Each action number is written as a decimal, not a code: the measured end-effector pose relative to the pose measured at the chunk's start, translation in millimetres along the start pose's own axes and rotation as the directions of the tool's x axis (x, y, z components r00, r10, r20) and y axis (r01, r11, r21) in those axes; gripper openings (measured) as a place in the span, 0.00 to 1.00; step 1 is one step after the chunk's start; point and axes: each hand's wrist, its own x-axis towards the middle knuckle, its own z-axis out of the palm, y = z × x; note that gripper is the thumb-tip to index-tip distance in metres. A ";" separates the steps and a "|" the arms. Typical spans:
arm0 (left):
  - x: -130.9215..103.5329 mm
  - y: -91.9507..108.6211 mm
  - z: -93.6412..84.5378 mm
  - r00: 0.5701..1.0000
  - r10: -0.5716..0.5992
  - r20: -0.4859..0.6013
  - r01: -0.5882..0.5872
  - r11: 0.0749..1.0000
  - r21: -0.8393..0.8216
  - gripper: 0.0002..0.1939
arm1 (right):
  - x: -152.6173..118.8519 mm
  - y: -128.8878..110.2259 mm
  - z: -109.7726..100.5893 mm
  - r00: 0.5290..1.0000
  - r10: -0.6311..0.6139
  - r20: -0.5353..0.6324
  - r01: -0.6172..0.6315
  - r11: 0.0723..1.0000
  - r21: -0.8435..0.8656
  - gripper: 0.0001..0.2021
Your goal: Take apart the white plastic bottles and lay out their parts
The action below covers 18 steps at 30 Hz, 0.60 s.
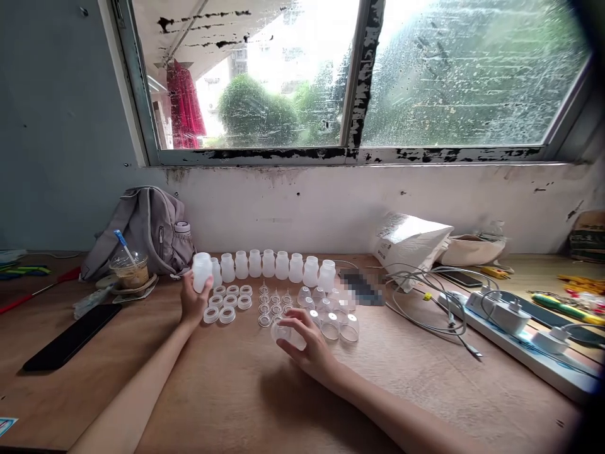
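Observation:
My left hand is wrapped round a frosted white baby bottle, lifted at the left end of a row of similar bottles. My right hand curls its fingers round a clear plastic cap, partly hidden by them. Between the hands lie several white screw rings. Clear nipples stand in short rows beside the rings, close to my right fingers. Several clear domed caps stand just beyond my right hand.
A grey backpack and a plastic drink cup are at the left, with a flat black object nearer me. Tangled cables, a white bag and a power strip with chargers occupy the right.

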 end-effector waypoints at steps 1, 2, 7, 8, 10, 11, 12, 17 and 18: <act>-6.3 8.4 0.4 0.993 0.111 0.045 -0.112 0.994 0.011 0.23 | 1.1 -0.8 -2.6 0.999 0.000 -0.039 -0.001 1.000 -0.015 0.10; -13.0 16.4 1.1 0.964 0.241 0.115 -0.244 0.970 0.017 0.23 | 2.2 -1.2 -5.5 0.997 0.013 -0.079 -0.015 1.000 -0.021 0.11; -43.9 47.0 5.9 0.565 0.667 0.485 -0.677 0.711 -0.188 0.21 | 8.4 4.5 -20.8 0.974 0.151 -0.167 -0.127 0.981 0.150 0.10; -47.9 50.8 6.7 0.536 0.689 0.487 -0.696 0.688 -0.207 0.21 | 9.7 6.5 -23.3 0.976 0.165 -0.145 -0.136 0.972 0.190 0.10; -52.8 55.8 7.5 0.517 0.708 0.481 -0.711 0.668 -0.220 0.21 | 11.9 10.4 -27.3 0.983 0.161 -0.087 -0.137 0.963 0.231 0.10; -53.8 57.0 7.4 0.512 0.710 0.483 -0.714 0.665 -0.220 0.22 | 12.7 12.0 -28.7 0.987 0.151 -0.060 -0.133 0.963 0.233 0.10; -53.9 57.6 7.0 0.511 0.711 0.483 -0.717 0.662 -0.217 0.22 | 13.3 13.3 -29.9 0.990 0.139 -0.036 -0.127 0.966 0.225 0.10; -50.3 55.6 3.6 0.526 0.717 0.458 -0.727 0.659 -0.196 0.22 | 13.8 15.1 -31.7 0.993 0.093 0.070 -0.102 0.985 0.137 0.09; -49.8 55.5 3.1 0.525 0.721 0.452 -0.731 0.655 -0.194 0.21 | 13.7 15.1 -31.4 0.993 0.090 0.076 -0.099 0.988 0.120 0.09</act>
